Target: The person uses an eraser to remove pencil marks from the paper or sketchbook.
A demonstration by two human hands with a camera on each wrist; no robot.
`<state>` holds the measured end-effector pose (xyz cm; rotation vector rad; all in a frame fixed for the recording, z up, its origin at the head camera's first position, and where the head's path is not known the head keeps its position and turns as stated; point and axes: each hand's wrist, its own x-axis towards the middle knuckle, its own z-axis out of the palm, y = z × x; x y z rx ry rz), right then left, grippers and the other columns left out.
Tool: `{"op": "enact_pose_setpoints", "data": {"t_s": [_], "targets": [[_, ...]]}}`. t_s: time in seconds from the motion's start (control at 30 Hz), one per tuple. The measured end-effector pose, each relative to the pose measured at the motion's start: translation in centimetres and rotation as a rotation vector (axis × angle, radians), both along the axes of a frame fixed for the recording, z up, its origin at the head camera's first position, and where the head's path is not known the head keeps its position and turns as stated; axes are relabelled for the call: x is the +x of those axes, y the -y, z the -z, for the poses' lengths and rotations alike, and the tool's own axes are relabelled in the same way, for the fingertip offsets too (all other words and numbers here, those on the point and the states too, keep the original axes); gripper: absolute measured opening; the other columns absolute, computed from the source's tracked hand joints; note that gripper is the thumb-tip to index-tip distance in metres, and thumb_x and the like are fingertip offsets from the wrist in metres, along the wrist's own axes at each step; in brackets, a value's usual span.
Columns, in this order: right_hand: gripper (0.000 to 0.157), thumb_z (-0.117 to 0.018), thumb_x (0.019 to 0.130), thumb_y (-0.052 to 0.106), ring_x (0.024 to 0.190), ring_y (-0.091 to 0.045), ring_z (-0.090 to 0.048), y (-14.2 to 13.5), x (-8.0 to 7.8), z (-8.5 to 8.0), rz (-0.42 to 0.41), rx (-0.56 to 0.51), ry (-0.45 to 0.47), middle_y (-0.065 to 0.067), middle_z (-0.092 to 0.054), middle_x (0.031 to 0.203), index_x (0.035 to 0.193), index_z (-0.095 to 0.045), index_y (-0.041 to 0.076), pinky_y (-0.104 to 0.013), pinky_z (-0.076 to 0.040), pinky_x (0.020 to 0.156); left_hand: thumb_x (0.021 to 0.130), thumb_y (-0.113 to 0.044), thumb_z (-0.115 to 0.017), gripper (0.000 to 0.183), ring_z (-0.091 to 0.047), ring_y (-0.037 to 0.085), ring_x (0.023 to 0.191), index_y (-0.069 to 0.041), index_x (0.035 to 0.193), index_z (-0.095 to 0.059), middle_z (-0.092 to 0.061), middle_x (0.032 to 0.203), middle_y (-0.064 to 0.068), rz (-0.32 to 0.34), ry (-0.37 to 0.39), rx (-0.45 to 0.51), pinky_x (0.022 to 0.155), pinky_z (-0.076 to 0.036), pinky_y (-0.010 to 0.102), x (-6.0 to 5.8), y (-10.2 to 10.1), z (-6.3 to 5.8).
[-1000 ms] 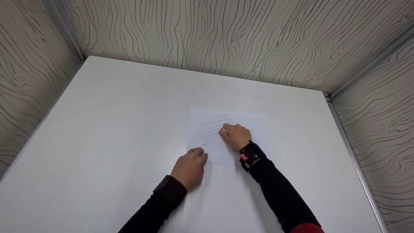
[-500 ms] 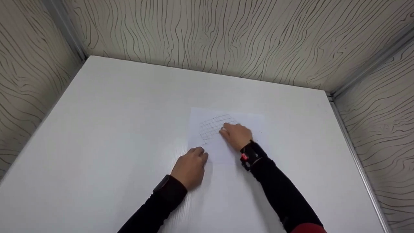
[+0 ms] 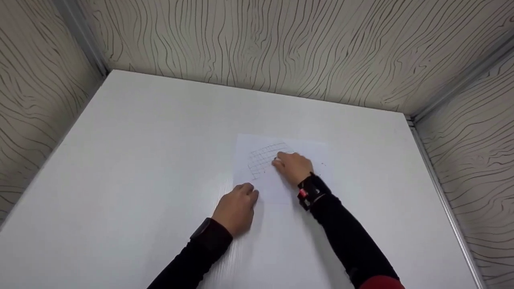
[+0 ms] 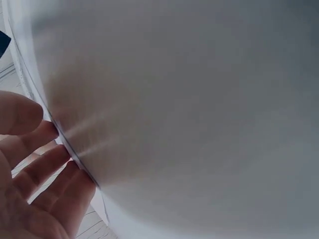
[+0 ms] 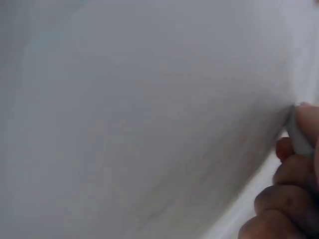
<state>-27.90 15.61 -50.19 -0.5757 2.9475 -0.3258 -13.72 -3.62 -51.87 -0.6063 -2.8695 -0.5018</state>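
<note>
A white sheet of paper [image 3: 273,190] lies on the white table, with a pencil-like grid of thin lines [image 3: 263,155] across its upper left part. Over the right side of that grid, my right hand [image 3: 295,166] pinches a small whitish eraser [image 5: 298,139] between thumb and curled fingers, against the paper. Part of the grid is hidden under this hand. At the sheet's lower left corner rests my left hand [image 3: 236,209]. In the left wrist view its fingers [image 4: 47,174] reach out fairly straight, tips touching the surface.
Small dark specks [image 3: 323,163] are scattered on the paper right of my right hand. The white table [image 3: 160,132] ends at a back wall panel [image 3: 257,44] with a wood-grain pattern. Similar panels stand on both sides, joined by metal corner posts.
My right hand makes only slight shifts over the grid, keeping the eraser pinched. My left hand stays on the paper's corner. The head view has tilted a little.
</note>
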Motion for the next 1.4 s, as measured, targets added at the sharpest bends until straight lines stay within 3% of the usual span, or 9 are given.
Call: {"op": "enact_pose_setpoints", "data": {"t_s": [0.17,0.4,0.67,0.83,1.17,1.23,1.4], "targets": [[0.029,-0.059,0.105,0.029,0.067,-0.03,-0.057,-4.5,-2.2,0.0,0.167,0.043,-0.061,-0.013,-0.059,0.073,0.088,-0.06,0.005,-0.048,-0.051,0.063,0.092,-0.002,-0.065,0.023,-0.064,0.028,0.115,-0.001,0.114,-0.073,-0.066,0.119,0.012,0.013,0.042,0.028,0.086,-0.059,0.037,0.0,-0.2,0.0],[0.033,-0.056,0.107,0.033,0.062,-0.027,-0.053,-5.0,-1.6,0.0,0.18,0.023,-0.051,-0.01,-0.053,0.067,0.09,-0.056,0.005,-0.044,-0.047,0.057,0.094,-0.005,-0.064,0.027,-0.062,0.028,0.12,0.001,0.119,-0.07,-0.065,0.125,0.014,0.021,0.074,0.016,0.092,-0.057,0.036,-1.1,-1.3,-0.2],[0.032,-0.055,0.107,0.033,0.06,-0.023,-0.047,-3.3,-0.5,-0.8,0.088,-0.026,-0.04,-0.005,-0.049,0.066,0.088,-0.056,0.007,-0.038,-0.041,0.053,0.098,-0.01,-0.065,0.03,-0.057,0.029,0.13,0.001,0.125,-0.07,-0.062,0.136,0.015,0.034,0.118,0.022,0.098,-0.054,0.038,-2.5,-1.9,-0.5],[0.031,-0.058,0.105,0.03,0.057,-0.02,-0.044,-2.1,-0.1,-0.9,0.046,-0.023,-0.052,-0.002,-0.045,0.063,0.083,-0.055,0.008,-0.035,-0.037,0.052,0.098,-0.01,-0.065,0.024,-0.063,0.028,0.121,-0.001,0.119,-0.073,-0.066,0.129,0.013,-0.007,0.065,0.023,0.096,-0.055,0.039,-2.8,-0.5,-0.7],[0.031,-0.061,0.102,0.036,0.061,-0.023,-0.051,2.1,2.0,0.5,-0.131,0.037,-0.02,-0.004,-0.053,0.066,0.083,-0.058,0.012,-0.043,-0.046,0.057,0.096,-0.009,-0.066,0.025,-0.066,0.026,0.115,0.0,0.117,-0.074,-0.069,0.121,0.012,0.036,-0.052,-0.011,0.094,-0.055,0.035,-2.0,0.1,0.5],[0.029,-0.061,0.103,0.036,0.06,-0.023,-0.051,1.9,1.9,0.9,-0.107,0.053,-0.024,-0.004,-0.054,0.066,0.085,-0.06,0.013,-0.043,-0.047,0.056,0.095,-0.008,-0.066,0.026,-0.065,0.026,0.116,0.0,0.118,-0.074,-0.068,0.122,0.012,0.031,-0.054,-0.029,0.095,-0.055,0.035,-1.8,0.0,0.5],[0.026,-0.06,0.104,0.035,0.058,-0.021,-0.047,-0.1,0.6,1.3,0.055,0.081,-0.083,-0.003,-0.052,0.065,0.089,-0.062,0.013,-0.04,-0.046,0.055,0.095,-0.004,-0.064,0.026,-0.065,0.026,0.117,0.0,0.119,-0.074,-0.068,0.122,0.011,0.018,-0.029,-0.035,0.094,-0.055,0.035,-1.5,-0.6,0.5]]}}
